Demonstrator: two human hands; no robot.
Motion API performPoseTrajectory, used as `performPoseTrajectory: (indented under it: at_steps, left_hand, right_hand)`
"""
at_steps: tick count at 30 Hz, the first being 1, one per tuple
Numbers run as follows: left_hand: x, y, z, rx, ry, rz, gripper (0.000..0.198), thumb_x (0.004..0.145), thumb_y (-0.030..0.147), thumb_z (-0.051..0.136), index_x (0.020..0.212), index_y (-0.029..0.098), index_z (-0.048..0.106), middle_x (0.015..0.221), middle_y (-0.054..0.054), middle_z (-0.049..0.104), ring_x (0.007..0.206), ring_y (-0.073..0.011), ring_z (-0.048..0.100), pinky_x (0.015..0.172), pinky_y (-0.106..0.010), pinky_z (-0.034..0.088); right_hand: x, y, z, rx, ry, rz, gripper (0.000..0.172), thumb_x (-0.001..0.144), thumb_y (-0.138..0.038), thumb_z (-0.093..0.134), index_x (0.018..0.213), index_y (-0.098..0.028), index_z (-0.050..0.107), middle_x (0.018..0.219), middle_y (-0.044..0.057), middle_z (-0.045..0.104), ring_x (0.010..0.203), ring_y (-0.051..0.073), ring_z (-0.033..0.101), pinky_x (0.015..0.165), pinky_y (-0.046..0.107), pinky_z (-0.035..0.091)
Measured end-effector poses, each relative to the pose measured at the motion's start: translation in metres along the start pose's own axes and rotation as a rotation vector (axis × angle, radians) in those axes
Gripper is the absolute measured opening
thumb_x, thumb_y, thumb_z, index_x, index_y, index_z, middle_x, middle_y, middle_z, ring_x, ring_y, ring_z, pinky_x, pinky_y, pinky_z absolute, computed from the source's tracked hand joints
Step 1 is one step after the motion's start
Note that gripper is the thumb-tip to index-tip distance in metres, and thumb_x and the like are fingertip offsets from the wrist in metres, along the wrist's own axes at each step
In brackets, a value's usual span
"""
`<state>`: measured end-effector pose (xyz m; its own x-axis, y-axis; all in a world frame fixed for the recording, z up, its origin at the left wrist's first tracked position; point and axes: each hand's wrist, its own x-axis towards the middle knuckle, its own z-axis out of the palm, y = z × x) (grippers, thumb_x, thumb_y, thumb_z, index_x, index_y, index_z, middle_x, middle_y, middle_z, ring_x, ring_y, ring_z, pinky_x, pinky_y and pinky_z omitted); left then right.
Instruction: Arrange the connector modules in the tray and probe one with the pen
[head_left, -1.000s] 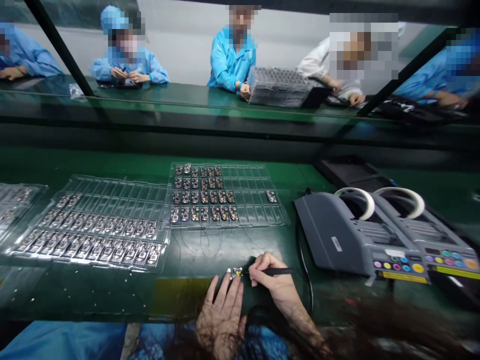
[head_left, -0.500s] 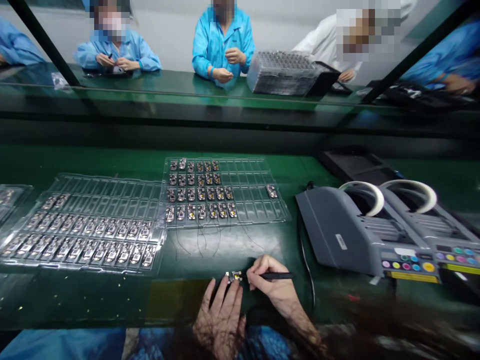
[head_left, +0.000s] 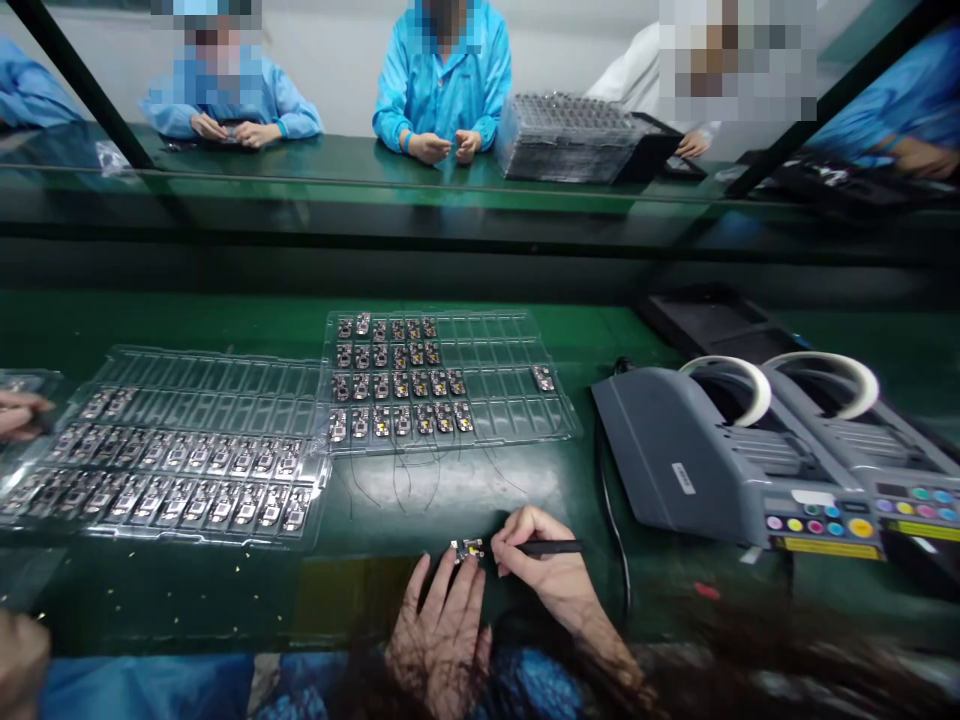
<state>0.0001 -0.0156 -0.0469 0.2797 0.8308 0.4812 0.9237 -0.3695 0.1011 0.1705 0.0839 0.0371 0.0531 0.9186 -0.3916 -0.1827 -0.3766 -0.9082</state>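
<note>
A small circuit board (head_left: pixel 469 549) with a yellow patch lies on the green bench in front of me. My left hand (head_left: pixel 442 620) rests flat with spread fingers, its fingertips touching the board's near edge. In my right hand (head_left: pixel 541 565), pinched between thumb and fingers, are slim black tweezers (head_left: pixel 551 547). Their working end points left at the board, and my fingers partly hide it. Beyond my hands, a clear plastic tray (head_left: pixel 517 428) holds rows of similar boards, several with yellow patches. To its left stands a second clear tray (head_left: pixel 217 385) with more boards.
Two grey tape dispensers (head_left: pixel 667 450) with white tape rolls stand at right, a black cable (head_left: pixel 613 520) beside them. A black tray (head_left: pixel 712 315) lies behind. Another person's hands (head_left: pixel 22 415) reach in at far left. Co-workers sit across the bench near stacked clear trays (head_left: pixel 570 150).
My hands, the board and the tweezers stay nearly in place. Another person's hands have come into view at the left edge. Across the bench, the middle co-worker's hands have lowered.
</note>
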Motion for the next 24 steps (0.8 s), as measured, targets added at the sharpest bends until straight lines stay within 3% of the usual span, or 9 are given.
performPoseTrajectory:
  at_steps: [3,8,10,12,14,17,24]
  left_hand:
    - [-0.001,-0.002,0.0,-0.02,0.008,0.007,0.047,0.104,0.048,0.05,0.137,0.039,0.082,0.149,0.013,0.08,0.174,-0.0096,0.035,0.146,-0.035,0.031]
    - [-0.005,-0.002,0.002,-0.047,-0.005,0.004,0.048,0.105,0.046,0.049,0.142,0.039,0.08,0.151,0.011,0.079,0.154,-0.0149,0.064,0.145,-0.036,0.033]
    - [-0.003,-0.001,0.0,-0.042,-0.002,0.013,0.048,0.103,0.045,0.053,0.141,0.038,0.08,0.15,0.01,0.08,0.162,-0.0143,0.057,0.146,-0.035,0.031]
    - [0.004,-0.003,-0.005,-0.02,0.028,0.033,0.047,0.098,0.043,0.057,0.135,0.035,0.084,0.148,0.009,0.081,0.174,-0.015,0.039,0.148,-0.037,0.028]
    - [0.015,-0.008,-0.014,0.047,0.054,0.125,0.045,0.095,0.04,0.057,0.124,0.031,0.089,0.146,0.009,0.082,0.178,-0.0191,0.026,0.143,-0.041,0.036]
    - [0.033,-0.017,-0.028,0.159,0.059,0.267,0.045,0.096,0.037,0.051,0.114,0.027,0.092,0.137,0.011,0.084,0.178,-0.0237,0.023,0.128,-0.042,0.048]
    - [0.043,-0.019,-0.036,0.172,0.06,0.266,0.044,0.096,0.035,0.05,0.11,0.031,0.092,0.128,0.013,0.087,0.18,-0.0253,0.018,0.148,-0.052,0.016]
  right_hand:
    - [0.001,-0.001,0.0,-0.013,-0.015,0.019,0.05,0.051,-0.043,0.109,0.057,-0.024,0.063,0.063,0.0,0.075,0.045,0.015,0.062,0.048,0.028,0.049]
    - [0.004,-0.003,0.001,-0.053,-0.017,0.017,0.049,0.053,-0.045,0.107,0.057,-0.024,0.062,0.062,0.0,0.075,0.045,0.014,0.062,0.049,0.028,0.049]
    - [0.005,-0.005,0.002,-0.056,-0.014,0.03,0.049,0.053,-0.044,0.107,0.057,-0.024,0.062,0.061,0.0,0.074,0.045,0.015,0.063,0.049,0.028,0.049]
    - [0.005,-0.007,0.003,-0.058,-0.006,0.055,0.05,0.05,-0.043,0.106,0.057,-0.024,0.061,0.06,0.0,0.074,0.045,0.014,0.063,0.049,0.028,0.049]
    - [0.005,-0.008,0.004,-0.062,0.008,0.08,0.052,0.047,-0.044,0.107,0.056,-0.024,0.059,0.059,-0.001,0.072,0.044,0.013,0.061,0.049,0.027,0.048]
    - [0.005,-0.011,0.006,-0.066,0.02,0.104,0.054,0.044,-0.044,0.107,0.055,-0.024,0.058,0.057,-0.002,0.07,0.043,0.012,0.06,0.049,0.026,0.047]
    - [0.005,-0.01,0.006,-0.086,0.007,0.096,0.053,0.048,-0.045,0.104,0.057,-0.026,0.055,0.06,-0.001,0.07,0.044,0.013,0.059,0.05,0.027,0.047]
